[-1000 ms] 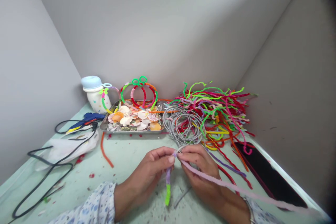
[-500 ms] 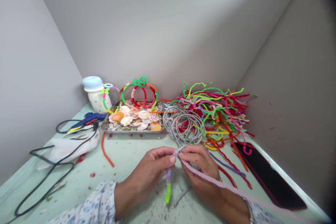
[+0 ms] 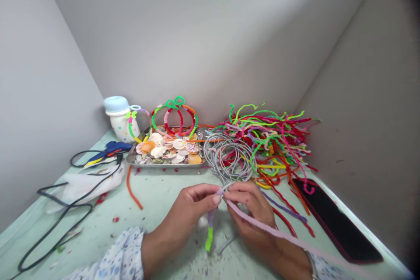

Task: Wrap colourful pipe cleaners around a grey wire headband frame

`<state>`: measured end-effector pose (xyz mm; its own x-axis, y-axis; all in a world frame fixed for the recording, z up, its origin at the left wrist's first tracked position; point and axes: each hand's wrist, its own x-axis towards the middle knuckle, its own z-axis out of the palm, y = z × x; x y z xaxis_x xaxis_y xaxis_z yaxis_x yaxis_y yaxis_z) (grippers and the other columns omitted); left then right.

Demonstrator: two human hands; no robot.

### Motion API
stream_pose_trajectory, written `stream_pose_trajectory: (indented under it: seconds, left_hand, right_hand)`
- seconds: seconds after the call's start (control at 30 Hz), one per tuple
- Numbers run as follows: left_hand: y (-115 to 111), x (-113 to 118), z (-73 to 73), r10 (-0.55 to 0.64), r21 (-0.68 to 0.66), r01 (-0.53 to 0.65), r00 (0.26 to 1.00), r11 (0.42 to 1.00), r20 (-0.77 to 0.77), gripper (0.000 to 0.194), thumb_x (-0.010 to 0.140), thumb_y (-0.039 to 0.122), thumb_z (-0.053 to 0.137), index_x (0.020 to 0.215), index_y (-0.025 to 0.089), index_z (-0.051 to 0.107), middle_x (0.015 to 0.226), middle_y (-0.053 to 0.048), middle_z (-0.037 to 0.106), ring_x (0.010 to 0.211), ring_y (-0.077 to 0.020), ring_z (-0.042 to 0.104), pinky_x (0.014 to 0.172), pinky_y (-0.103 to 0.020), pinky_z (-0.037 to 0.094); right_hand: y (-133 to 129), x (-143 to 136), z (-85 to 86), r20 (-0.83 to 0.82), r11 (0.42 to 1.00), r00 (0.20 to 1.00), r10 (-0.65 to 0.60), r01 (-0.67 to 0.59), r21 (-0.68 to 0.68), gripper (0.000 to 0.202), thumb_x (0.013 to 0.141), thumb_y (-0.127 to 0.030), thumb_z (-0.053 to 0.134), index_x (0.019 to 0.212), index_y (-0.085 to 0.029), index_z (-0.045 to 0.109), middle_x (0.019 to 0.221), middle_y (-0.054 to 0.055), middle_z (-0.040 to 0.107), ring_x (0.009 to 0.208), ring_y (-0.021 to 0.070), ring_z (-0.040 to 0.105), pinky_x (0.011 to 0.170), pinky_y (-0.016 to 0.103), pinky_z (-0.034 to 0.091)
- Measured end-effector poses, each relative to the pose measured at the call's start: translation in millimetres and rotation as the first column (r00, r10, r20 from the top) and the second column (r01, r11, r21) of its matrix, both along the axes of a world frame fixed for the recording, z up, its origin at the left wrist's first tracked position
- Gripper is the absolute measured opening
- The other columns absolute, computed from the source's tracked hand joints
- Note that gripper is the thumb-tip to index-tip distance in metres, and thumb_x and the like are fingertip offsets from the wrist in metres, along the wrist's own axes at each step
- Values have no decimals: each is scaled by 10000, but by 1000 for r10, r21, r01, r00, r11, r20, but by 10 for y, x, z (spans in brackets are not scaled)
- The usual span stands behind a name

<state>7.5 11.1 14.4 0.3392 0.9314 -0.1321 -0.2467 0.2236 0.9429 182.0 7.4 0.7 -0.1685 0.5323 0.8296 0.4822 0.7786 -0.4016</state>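
Observation:
My left hand pinches a grey wire where purple fuzzy pipe cleaner is wrapped round it. Below my left thumb hangs the wrapped end, purple then bright green. Close beside it, my right hand is closed on a pale lilac pipe cleaner at the same wire; its long tail runs over my right wrist to the lower right. From between my hands the wire leads back to a loose coil of grey wire. My fingers partly hide the spot where the lilac strand meets the wire.
A metal tray of seashells stands behind, with pipe-cleaner hoops above it. Many pipe cleaners are heaped at the back right. A dark flat phone-like slab lies right; a blue glue gun and white jar stand left.
The wrapped green end below my left hand has swung slightly left and up. Both hands keep nearly the same place and grip.

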Motion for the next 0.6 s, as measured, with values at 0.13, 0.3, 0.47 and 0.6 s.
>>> stream_pose_trajectory:
  seconds: [0.13,0.3,0.47,0.6]
  left_hand:
    - [-8,-3,-11,23,7,-23,999,1000,-23,224,746,308,766,934,187,765,867,-59,716,822,-184,594,763,-292,419]
    - [-25,12,-20,48,-19,-49,999,999,-25,246,737,315,774,939,177,754,864,-63,707,835,-192,601,775,-301,429]
    - [-39,27,30,66,-40,-66,998,997,-8,270,721,295,788,946,152,746,870,-70,709,862,-199,607,806,-307,431]
    - [-44,29,66,61,-59,-61,998,996,-1,275,716,297,793,943,148,749,892,-74,716,866,-193,605,810,-299,430]
  right_hand:
    - [-3,9,-5,14,1000,1000,4,-4,11,277,802,-38,621,1003,-226,645,906,52,651,827,183,658,714,302,562]
    - [5,10,-8,22,999,1000,7,-8,32,281,803,-46,606,1013,-230,643,910,54,652,822,189,660,698,302,563]
    - [1,8,-15,25,999,1000,-11,10,31,250,812,-43,612,999,-208,633,921,53,635,835,179,645,715,292,553]
    - [-1,14,-31,26,999,1000,-6,5,34,240,816,-41,609,995,-200,629,927,50,623,841,172,634,724,283,542]
